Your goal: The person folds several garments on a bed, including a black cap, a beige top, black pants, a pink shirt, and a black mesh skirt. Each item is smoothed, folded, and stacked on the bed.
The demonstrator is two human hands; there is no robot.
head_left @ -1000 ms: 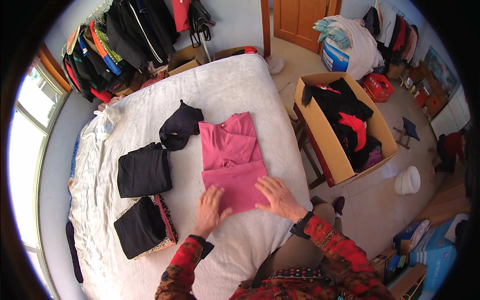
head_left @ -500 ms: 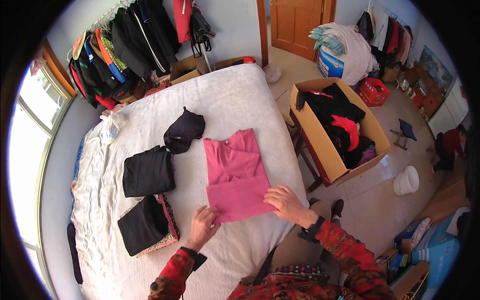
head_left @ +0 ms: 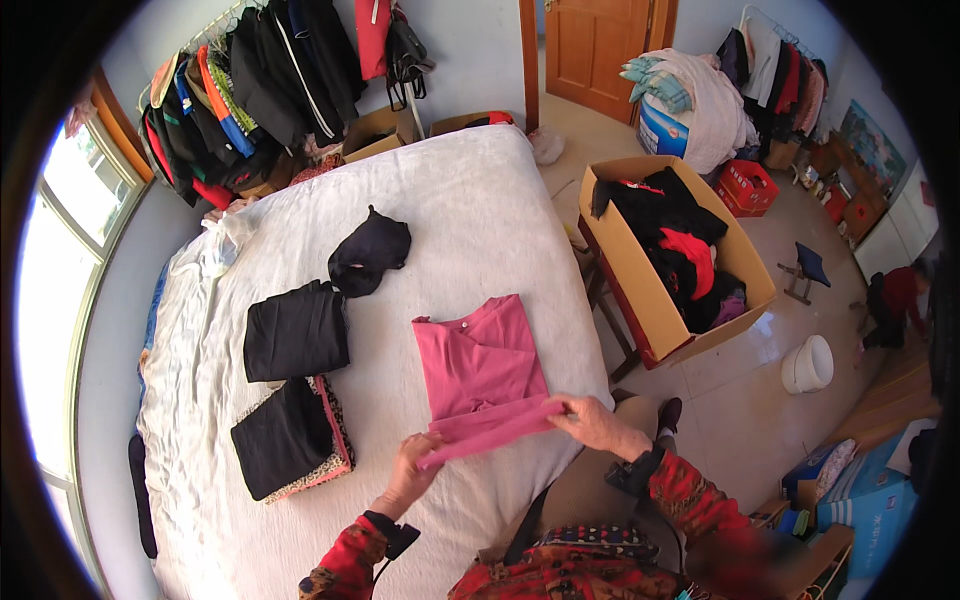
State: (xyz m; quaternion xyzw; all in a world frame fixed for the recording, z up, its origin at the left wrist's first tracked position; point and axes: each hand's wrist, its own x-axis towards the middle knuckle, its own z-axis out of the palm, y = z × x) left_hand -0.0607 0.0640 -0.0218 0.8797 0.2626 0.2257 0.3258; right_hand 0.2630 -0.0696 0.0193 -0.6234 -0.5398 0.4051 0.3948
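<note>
Left hand (head_left: 412,468) and right hand (head_left: 592,420) each grip the pink shirt (head_left: 478,368) hem, lifted off the bed (head_left: 470,200). Folded black garments (head_left: 296,330) lie well apart to its left.

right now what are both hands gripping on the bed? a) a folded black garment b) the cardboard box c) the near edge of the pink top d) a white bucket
c: the left hand and right hand each pinch one end of the pink top at its near edge, lifting it off the bed.
</note>
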